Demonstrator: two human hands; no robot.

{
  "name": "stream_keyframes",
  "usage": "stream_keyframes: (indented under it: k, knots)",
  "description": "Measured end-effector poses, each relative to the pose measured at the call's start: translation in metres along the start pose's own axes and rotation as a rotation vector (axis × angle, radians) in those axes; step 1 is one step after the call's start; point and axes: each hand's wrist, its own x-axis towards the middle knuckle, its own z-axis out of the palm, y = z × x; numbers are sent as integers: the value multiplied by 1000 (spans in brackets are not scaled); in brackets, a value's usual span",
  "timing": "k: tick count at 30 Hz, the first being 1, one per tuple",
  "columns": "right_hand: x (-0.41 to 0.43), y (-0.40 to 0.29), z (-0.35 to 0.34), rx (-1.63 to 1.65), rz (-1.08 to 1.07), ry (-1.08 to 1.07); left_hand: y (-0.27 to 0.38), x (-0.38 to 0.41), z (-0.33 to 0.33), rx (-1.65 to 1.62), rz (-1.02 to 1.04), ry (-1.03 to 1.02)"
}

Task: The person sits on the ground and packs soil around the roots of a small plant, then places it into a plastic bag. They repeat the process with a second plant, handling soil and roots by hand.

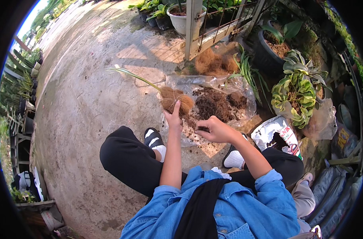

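My left hand (174, 119) grips a ball of brown coconut fibre (177, 100) from below, its thumb pressed against the side. Pale thread crosses the ball, and a plant with long narrow green leaves (139, 78) sticks out of it towards the upper left. My right hand (215, 130) is held apart from the ball, fingers curled. Something dark shows inside the curl, but whether it is soil, another thing or shadow is unclear. Beyond both hands, dark soil with roots (212, 104) lies on a clear plastic sheet (184, 81).
Loose coconut fibre (215, 61) and cut-looking long leaves (248, 71) lie past the sheet, near a metal gate (194, 33). At right are a white sack (265, 133), red-handled scissors (294, 148) and a variegated potted plant (302, 98). Another person's leg (303, 200) shows behind.
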Motion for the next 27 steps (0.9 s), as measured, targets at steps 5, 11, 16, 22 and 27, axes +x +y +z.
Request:
stream_keyframes:
  k: [5,11,16,22,27]
  knots:
    - [-1,-2,4,-359,-138,-162,-11,-4,7,93,59,-55]
    - [21,-25,-35,-887,-238,-334,-15,-9,8,322,196,-22]
    - [48,-32,-52,-1018,-336,-212,-12,-15,15,191,181,-148]
    - [77,-21,-60,-1117,-364,-152,-14,-17,14,205,201,-167]
    - [82,-24,-66,-1074,-366,-161,-7,-13,8,173,154,-116]
